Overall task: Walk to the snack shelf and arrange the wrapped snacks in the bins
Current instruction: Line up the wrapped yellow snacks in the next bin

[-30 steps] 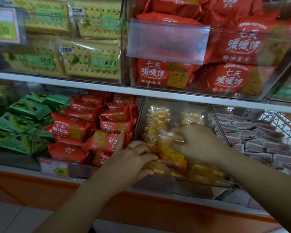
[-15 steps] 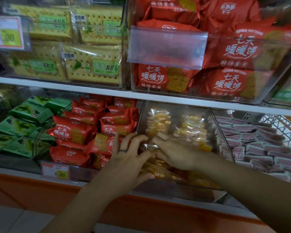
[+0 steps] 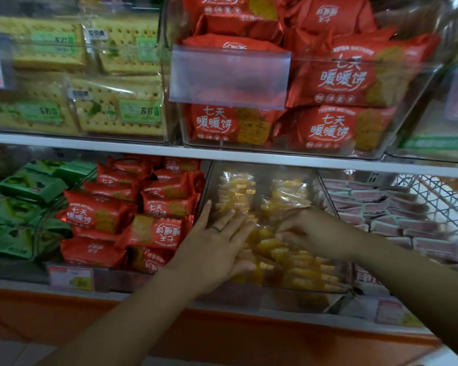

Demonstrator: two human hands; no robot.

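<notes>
While heaped inside the clear plastic shelf bin (image 3: 249, 294), prone to slide over its low front lip: small yellow snack packets (image 3: 296, 262) in slick clear wrap, if shoved by the left hand (image 3: 217, 249), spread flat, fingers straight, on the bin's left row, or tugged by the right hand (image 3: 317, 231), pinching one packet mid-bin. Shingled front to back; long axes crosswise, wall to wall, brighter ends seemingly toward the bin's right wall.

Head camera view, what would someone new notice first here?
The big red packets piled up top, right of centre, stand out most. Below them, the left hand lies flat on the yellow wrapped snacks in the clear middle bin, while the right hand reaches in beside it.
</notes>
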